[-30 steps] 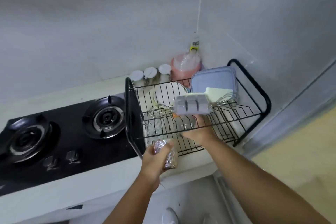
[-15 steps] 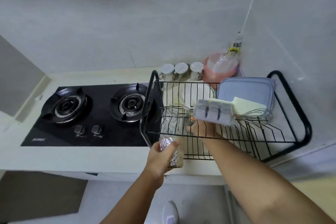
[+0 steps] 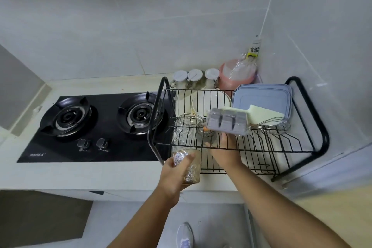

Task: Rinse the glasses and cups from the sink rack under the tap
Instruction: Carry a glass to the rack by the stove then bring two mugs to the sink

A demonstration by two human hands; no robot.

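My left hand (image 3: 175,170) grips a patterned clear glass (image 3: 190,169) at the front left corner of the black wire rack (image 3: 261,148). My right hand (image 3: 226,150) reaches into the rack beneath a grey ice tray (image 3: 227,122). Its fingertips are hidden by the tray, beside a clear glass (image 3: 202,134). Another clear glass (image 3: 183,135) stands in the rack's left end, behind the wires. No tap or sink is in view.
The rack also carries a white bowl (image 3: 209,100), blue-grey lidded boxes (image 3: 263,97), a pale board (image 3: 265,112) and wire whisks (image 3: 269,125). Three white-lidded jars (image 3: 195,75) and a pink container (image 3: 237,74) stand behind. A black two-burner hob (image 3: 96,127) lies to the left.
The view has swung left and down, bringing the whole hob into sight. Both hands keep nearly the same places at the rack, the left still holding the glass.
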